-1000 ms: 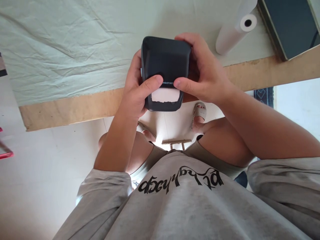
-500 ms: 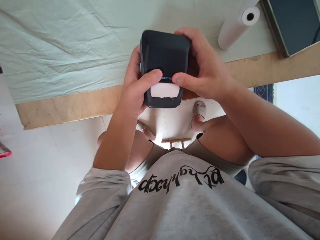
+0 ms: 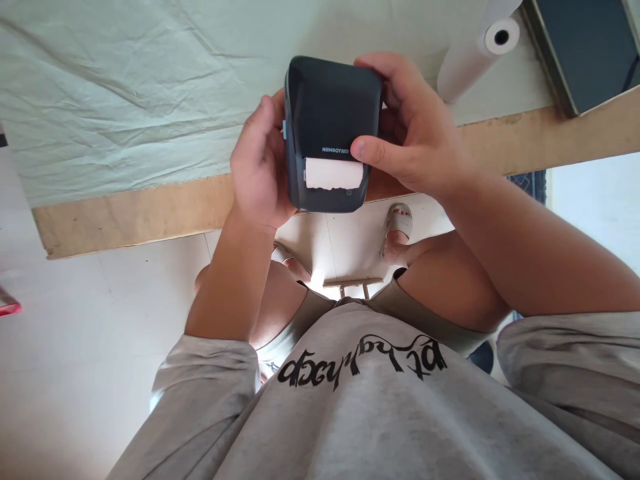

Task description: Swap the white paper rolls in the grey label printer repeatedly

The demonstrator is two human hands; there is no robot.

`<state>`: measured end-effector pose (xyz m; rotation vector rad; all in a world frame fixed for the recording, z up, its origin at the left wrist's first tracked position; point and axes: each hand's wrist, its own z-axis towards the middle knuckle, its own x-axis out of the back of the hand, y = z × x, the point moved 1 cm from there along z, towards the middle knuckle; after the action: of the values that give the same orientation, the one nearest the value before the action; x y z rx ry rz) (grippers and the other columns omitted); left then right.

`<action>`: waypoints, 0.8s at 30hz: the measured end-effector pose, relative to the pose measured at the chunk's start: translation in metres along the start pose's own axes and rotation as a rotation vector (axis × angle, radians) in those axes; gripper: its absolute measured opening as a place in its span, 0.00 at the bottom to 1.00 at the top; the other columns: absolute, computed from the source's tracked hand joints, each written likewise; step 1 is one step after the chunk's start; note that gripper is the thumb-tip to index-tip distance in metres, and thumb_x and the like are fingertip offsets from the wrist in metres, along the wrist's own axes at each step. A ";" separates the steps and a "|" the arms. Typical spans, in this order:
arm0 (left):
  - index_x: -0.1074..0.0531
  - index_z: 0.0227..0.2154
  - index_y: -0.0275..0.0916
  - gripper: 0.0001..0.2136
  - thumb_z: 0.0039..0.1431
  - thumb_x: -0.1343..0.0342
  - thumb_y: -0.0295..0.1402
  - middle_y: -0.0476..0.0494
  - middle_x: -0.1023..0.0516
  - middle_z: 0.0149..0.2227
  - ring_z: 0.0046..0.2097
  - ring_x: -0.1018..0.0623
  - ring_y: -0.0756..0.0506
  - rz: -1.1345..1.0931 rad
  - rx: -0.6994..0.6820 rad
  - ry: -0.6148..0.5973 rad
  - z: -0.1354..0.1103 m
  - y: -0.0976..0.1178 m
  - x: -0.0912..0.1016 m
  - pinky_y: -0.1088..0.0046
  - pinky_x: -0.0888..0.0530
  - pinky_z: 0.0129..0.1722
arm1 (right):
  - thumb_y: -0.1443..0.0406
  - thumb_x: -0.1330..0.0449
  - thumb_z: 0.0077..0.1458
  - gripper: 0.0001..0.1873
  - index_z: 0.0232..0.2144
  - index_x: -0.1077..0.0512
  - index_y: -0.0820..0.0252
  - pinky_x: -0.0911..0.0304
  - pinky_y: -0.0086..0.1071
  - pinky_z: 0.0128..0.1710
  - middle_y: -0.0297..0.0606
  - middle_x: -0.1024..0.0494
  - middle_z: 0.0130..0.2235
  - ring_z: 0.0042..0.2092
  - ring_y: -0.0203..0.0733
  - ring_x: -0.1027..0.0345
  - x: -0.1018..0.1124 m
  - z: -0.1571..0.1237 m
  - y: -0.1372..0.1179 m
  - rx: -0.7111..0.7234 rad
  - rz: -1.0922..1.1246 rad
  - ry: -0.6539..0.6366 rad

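Observation:
A small dark label printer (image 3: 330, 113) is held in both hands above the table's front edge. A strip of white paper (image 3: 334, 173) sticks out of its slot. My left hand (image 3: 260, 167) cups the printer's left side, its thumb off the front. My right hand (image 3: 410, 127) wraps the right side and top, with its thumb pressed on the front just above the paper's right end.
A pale green cloth (image 3: 125, 100) covers the wooden table (image 3: 125, 213). A white paper roll (image 3: 475, 50) lies at the back right beside a dark framed panel (image 3: 585, 47). Below are my knees, sandalled feet and a pale floor.
My left thumb has come off the printer's front and the left hand has slid to the side. The printer has risen slightly, and its brand lettering now shows.

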<state>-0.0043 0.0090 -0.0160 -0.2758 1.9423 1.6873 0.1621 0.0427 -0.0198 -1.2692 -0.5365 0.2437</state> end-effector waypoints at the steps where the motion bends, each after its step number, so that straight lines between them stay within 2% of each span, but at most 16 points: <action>1: 0.31 0.37 0.45 0.18 0.59 0.65 0.41 0.44 0.27 0.42 0.45 0.29 0.40 0.000 0.013 0.004 0.001 0.000 0.002 0.59 0.29 0.41 | 0.57 0.38 0.43 0.29 0.49 0.40 0.49 0.35 0.30 0.43 0.35 0.34 0.46 0.48 0.37 0.38 0.000 0.000 0.001 0.013 -0.009 0.011; 6: 0.30 0.34 0.48 0.13 0.58 0.58 0.43 0.49 0.26 0.35 0.40 0.28 0.43 0.018 -0.056 0.115 0.003 -0.005 0.007 0.62 0.31 0.43 | 0.56 0.41 0.46 0.28 0.50 0.42 0.45 0.40 0.34 0.52 0.33 0.37 0.52 0.53 0.40 0.41 -0.002 -0.003 0.001 0.096 -0.114 0.058; 9: 0.29 0.30 0.47 0.12 0.58 0.56 0.43 0.48 0.26 0.34 0.41 0.28 0.42 0.058 -0.072 0.134 0.001 -0.004 0.007 0.64 0.32 0.44 | 0.55 0.43 0.48 0.29 0.52 0.44 0.45 0.38 0.34 0.51 0.32 0.39 0.54 0.55 0.40 0.42 -0.002 -0.005 0.000 0.096 -0.148 0.043; 14: 0.29 0.38 0.49 0.12 0.58 0.55 0.42 0.47 0.26 0.34 0.45 0.29 0.39 0.070 -0.049 0.164 0.000 -0.002 0.007 0.64 0.34 0.42 | 0.55 0.43 0.48 0.31 0.54 0.46 0.48 0.39 0.35 0.51 0.33 0.40 0.55 0.53 0.40 0.42 -0.001 -0.006 -0.003 0.082 -0.157 -0.012; 19: 0.29 0.32 0.48 0.11 0.58 0.55 0.43 0.48 0.27 0.33 0.48 0.31 0.40 0.083 -0.085 0.203 0.001 -0.004 0.008 0.64 0.35 0.44 | 0.56 0.42 0.47 0.34 0.55 0.47 0.50 0.41 0.35 0.53 0.35 0.42 0.56 0.54 0.40 0.43 0.001 -0.004 -0.002 0.115 -0.162 -0.047; 24: 0.30 0.36 0.54 0.13 0.60 0.60 0.40 0.52 0.27 0.32 0.46 0.35 0.40 0.117 -0.125 0.108 0.005 -0.010 0.015 0.60 0.35 0.43 | 0.55 0.41 0.45 0.35 0.54 0.47 0.52 0.41 0.34 0.52 0.38 0.42 0.56 0.53 0.40 0.44 0.001 -0.001 0.000 0.127 -0.152 -0.050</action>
<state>-0.0108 0.0147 -0.0327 -0.3121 1.9665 1.9098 0.1641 0.0422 -0.0199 -1.0955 -0.6471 0.1799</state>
